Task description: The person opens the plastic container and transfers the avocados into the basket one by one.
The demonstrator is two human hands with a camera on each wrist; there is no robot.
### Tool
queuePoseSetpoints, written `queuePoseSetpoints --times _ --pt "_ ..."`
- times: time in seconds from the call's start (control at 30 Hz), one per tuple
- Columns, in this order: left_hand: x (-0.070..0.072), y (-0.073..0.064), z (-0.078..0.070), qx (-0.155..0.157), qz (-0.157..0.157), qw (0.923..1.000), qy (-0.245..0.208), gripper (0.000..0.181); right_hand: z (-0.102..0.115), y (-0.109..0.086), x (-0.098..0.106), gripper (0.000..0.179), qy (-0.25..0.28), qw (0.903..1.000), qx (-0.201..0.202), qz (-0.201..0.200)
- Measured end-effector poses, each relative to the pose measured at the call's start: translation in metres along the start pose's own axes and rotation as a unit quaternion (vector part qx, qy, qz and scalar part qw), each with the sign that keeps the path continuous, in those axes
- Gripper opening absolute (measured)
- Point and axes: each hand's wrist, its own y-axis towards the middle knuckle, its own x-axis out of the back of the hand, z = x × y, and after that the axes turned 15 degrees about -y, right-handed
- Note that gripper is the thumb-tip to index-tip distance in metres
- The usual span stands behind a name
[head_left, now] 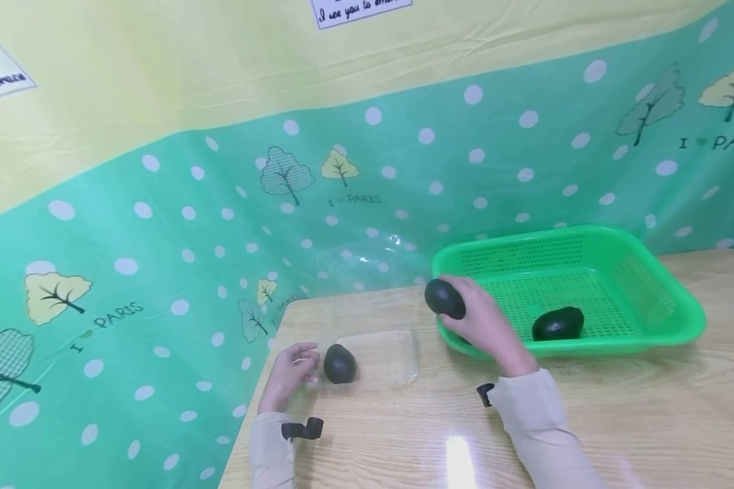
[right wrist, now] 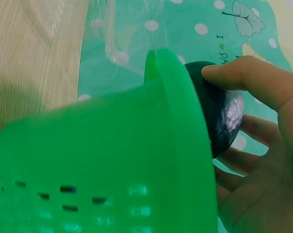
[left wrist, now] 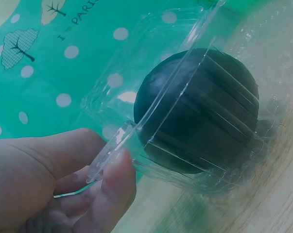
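My right hand (head_left: 480, 319) grips a dark avocado (head_left: 444, 299) at the left rim of the green basket (head_left: 673, 299). In the right wrist view the basket wall hides part of that avocado (right wrist: 219, 111). A second avocado (head_left: 558, 324) lies inside the basket near its front side. My left hand (head_left: 290, 373) pinches the edge of a clear plastic clamshell box (left wrist: 112, 145) between thumb and fingers. Inside the box, at its left end, sits another avocado (left wrist: 199, 111). The transparent lid (head_left: 361, 261) stands raised at the back.
Both hands work over a light wooden table (head_left: 404, 435). Behind it and to the left hangs a green and yellow curtain (head_left: 177, 272) with white dots and printed trees. Dark wrist straps (head_left: 302, 429) sit on the sleeves.
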Motion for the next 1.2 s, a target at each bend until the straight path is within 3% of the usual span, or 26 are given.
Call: queuePoseSetpoints --times 0.33,0.57,0.7,0.83,1.03,1.2 --pt "-0.005 0.002 -0.002 -0.002 0.006 1.0000 -0.003 0.046 -0.018 -0.007 0.011 0.068 -0.018 0.9993 -0.033 0.006" --pt "-0.011 -0.014 -0.025 0.000 0.014 0.9999 -0.001 0.045 -0.027 -0.011 0.017 0.069 -0.022 0.9984 -0.048 0.021" --pt "-0.011 -0.018 -0.030 -0.009 0.015 0.9998 -0.001 0.044 -0.032 -0.013 0.018 0.070 -0.025 0.9979 -0.056 0.020" --pt "-0.010 -0.013 -0.024 -0.002 0.007 1.0000 -0.002 0.044 -0.036 -0.015 0.017 0.070 -0.029 0.9975 -0.062 0.017" --pt "-0.002 0.000 -0.003 0.002 0.000 1.0000 -0.005 0.043 -0.039 -0.016 0.017 0.070 -0.039 0.9964 -0.073 0.022" --pt "0.000 0.003 0.002 0.005 0.000 0.9999 -0.010 0.045 -0.041 -0.017 0.018 0.070 -0.045 0.9954 -0.081 0.026"
